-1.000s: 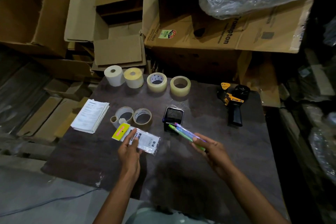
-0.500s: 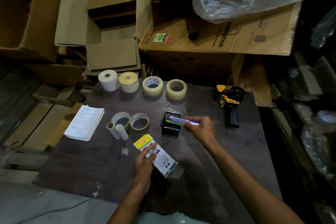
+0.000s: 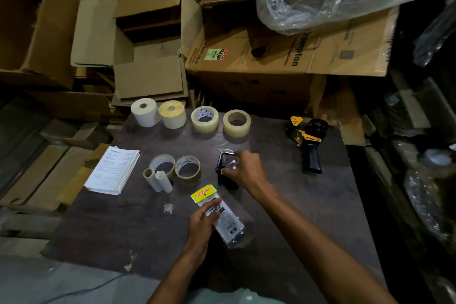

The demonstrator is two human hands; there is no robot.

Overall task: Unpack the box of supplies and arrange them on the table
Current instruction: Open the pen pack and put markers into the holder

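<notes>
On the dark table (image 3: 283,205) stands a black mesh pen holder (image 3: 223,179). My right hand (image 3: 246,171) is over it, fingers curled round several pens (image 3: 232,164) whose pale ends show at the holder's mouth. My left hand (image 3: 203,221) grips a clear Totem packet (image 3: 223,215) with a yellow header, lying flat near the table's front. The open cardboard box (image 3: 148,39) sits behind the table at the back left.
Two label rolls (image 3: 158,113) and two clear tape rolls (image 3: 220,121) line the far edge. Two thin tape rolls (image 3: 176,166) and two cardboard cores (image 3: 158,180) lie mid-left, papers (image 3: 112,170) at the left edge, a yellow-black tape dispenser (image 3: 307,140) at right. Boxes surround the table.
My right hand carried the pens from the table's front to the pen holder and lowered them into it. My left hand drew the packet nearer to me and to the right.
</notes>
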